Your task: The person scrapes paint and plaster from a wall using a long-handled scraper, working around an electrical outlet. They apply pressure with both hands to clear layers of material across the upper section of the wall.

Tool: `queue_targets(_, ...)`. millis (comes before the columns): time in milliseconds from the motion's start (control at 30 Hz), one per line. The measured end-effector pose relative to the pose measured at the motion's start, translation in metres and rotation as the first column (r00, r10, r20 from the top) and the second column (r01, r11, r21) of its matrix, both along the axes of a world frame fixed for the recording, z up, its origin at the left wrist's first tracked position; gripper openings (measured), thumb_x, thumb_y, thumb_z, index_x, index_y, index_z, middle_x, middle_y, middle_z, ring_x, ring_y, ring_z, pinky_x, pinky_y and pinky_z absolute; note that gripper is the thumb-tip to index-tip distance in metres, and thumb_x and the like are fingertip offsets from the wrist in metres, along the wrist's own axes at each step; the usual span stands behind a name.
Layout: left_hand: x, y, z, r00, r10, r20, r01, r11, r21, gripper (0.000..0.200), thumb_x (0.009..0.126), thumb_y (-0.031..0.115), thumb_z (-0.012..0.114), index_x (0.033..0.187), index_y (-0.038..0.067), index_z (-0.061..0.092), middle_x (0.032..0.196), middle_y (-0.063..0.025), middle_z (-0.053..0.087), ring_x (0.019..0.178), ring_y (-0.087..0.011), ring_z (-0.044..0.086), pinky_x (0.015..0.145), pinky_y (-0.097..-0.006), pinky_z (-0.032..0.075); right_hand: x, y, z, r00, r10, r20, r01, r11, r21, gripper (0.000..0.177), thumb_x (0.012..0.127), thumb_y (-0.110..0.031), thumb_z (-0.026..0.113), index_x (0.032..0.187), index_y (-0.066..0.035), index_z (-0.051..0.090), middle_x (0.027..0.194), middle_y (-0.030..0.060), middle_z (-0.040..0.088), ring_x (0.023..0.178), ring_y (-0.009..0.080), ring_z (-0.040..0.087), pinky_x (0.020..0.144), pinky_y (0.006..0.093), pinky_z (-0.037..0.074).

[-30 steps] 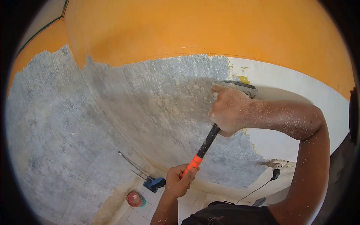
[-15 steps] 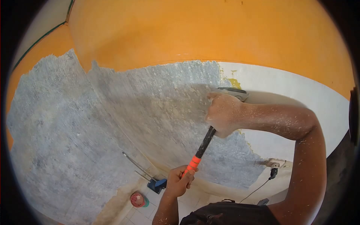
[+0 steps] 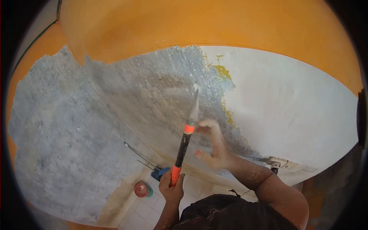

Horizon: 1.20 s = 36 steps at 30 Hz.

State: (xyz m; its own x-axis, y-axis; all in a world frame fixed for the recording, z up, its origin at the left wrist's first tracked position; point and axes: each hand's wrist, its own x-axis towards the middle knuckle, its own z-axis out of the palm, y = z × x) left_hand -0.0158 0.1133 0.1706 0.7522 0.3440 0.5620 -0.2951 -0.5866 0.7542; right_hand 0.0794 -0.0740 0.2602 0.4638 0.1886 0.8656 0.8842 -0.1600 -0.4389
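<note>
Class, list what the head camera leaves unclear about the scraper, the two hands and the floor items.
Head view, scraper blade: edge-on and motion-blurred, so its shape is unclear.
Head view, right hand: blurred; contact with the handle cannot be told.
Head view, red round thing and blue thing on the floor: too small to identify.

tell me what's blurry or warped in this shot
Head view: fisheye bends the wall and its orange band into arcs, with black vignette at the corners; the right hand is smeared by motion blur, fingers open; the scraper has a soft blade too; the left hand on the handle is sharper.
</note>
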Motion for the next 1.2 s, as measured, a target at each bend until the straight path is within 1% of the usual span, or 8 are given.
queue_targets(67,0.005,-0.014,0.005,0.997,0.017,0.076,-0.028,0.989,0.147,0.033,0.066,0.004,0.076,0.095,-0.002,0.062,0.084,-0.0141,0.062,0.073,-0.0236,0.059,0.069,-0.0307,0.046,0.012,0.009,-0.007,0.708,0.598,-0.375,-0.529,0.801,0.279,0.050,0.081,-0.019,0.058,0.122,-0.004,0.033,0.118,0.0156,0.040,0.108,0.0278,0.044,0.093,0.0416,0.034)
queue_targets(233,0.013,-0.029,0.002,0.999,-0.047,0.022,0.040,0.972,0.233,0.037,0.068,0.005,0.075,0.100,-0.003,0.060,0.085,-0.0163,0.062,0.073,-0.0233,0.061,0.065,-0.0288,0.049,0.027,0.023,0.004,0.400,0.861,-0.312,-0.375,0.465,0.802,0.034,0.086,-0.032,0.054,0.112,-0.013,0.042,0.080,0.0048,0.050,0.066,0.0188,0.053,0.059,0.0333,0.047)
queue_targets(367,0.010,-0.031,-0.004,0.949,-0.314,-0.016,0.314,0.944,0.101,0.039,0.076,0.010,0.068,0.109,-0.006,0.056,0.085,-0.0146,0.064,0.072,-0.0208,0.063,0.065,-0.0270,0.049,0.048,0.017,0.000,0.191,0.982,0.017,-0.535,0.089,0.840,0.026,0.090,-0.035,0.045,0.103,-0.012,0.046,0.065,-0.0004,0.038,0.050,0.0100,0.040,0.043,0.0252,0.037)
queue_targets(400,0.010,-0.031,-0.002,0.952,-0.306,-0.024,0.307,0.947,0.099,0.039,0.076,0.010,0.068,0.109,-0.006,0.056,0.085,-0.0146,0.064,0.072,-0.0208,0.063,0.065,-0.0270,0.049,0.050,0.017,-0.001,0.182,0.983,0.016,-0.528,0.084,0.845,0.026,0.090,-0.035,0.045,0.103,-0.012,0.046,0.065,-0.0004,0.038,0.050,0.0100,0.040,0.043,0.0252,0.037)
queue_targets(500,0.015,-0.024,0.000,0.765,-0.621,-0.172,0.499,0.740,-0.452,0.037,0.088,0.020,0.056,0.114,-0.006,0.053,0.083,-0.0090,0.064,0.062,-0.0105,0.057,0.058,-0.0230,0.046,0.055,0.017,-0.003,0.214,0.975,0.057,-0.533,0.067,0.844,0.040,0.094,-0.046,0.033,0.103,-0.010,0.046,0.060,-0.0025,0.037,0.041,0.0070,0.035,0.038,0.0212,0.033)
queue_targets(600,0.024,-0.025,-0.002,0.691,-0.683,-0.237,0.496,0.686,-0.531,0.052,0.087,0.045,0.053,0.102,-0.005,0.056,0.077,-0.0109,0.062,0.054,-0.0121,0.054,0.051,-0.0223,0.044,0.060,0.013,-0.001,0.225,0.974,-0.002,-0.491,0.116,0.864,0.045,0.093,-0.052,0.032,0.100,-0.010,0.046,0.058,-0.0023,0.037,0.039,0.0071,0.035,0.037,0.0214,0.032)
queue_targets(800,0.035,-0.038,0.003,0.605,-0.770,-0.202,0.497,0.564,-0.660,0.053,0.089,0.052,0.044,0.088,0.000,0.052,0.074,-0.0123,0.060,0.050,-0.0128,0.053,0.046,-0.0235,0.043,0.066,0.009,0.009,0.249,0.959,-0.134,-0.524,0.250,0.814,0.049,0.091,-0.057,0.028,0.087,-0.010,0.044,0.054,-0.0022,0.035,0.038,0.0071,0.033,0.035,0.0211,0.031)
queue_targets(1200,0.032,-0.035,0.001,0.773,-0.503,-0.387,0.403,0.860,-0.313,0.049,0.090,0.052,0.043,0.070,0.006,0.045,0.055,0.0010,0.045,0.045,-0.0057,0.042,0.040,-0.0212,0.033,0.071,0.017,0.004,0.190,0.976,-0.109,-0.574,0.200,0.794,0.050,0.091,-0.059,0.025,0.075,-0.012,0.036,0.051,-0.0012,0.033,0.038,0.0091,0.032,0.037,0.0223,0.033)
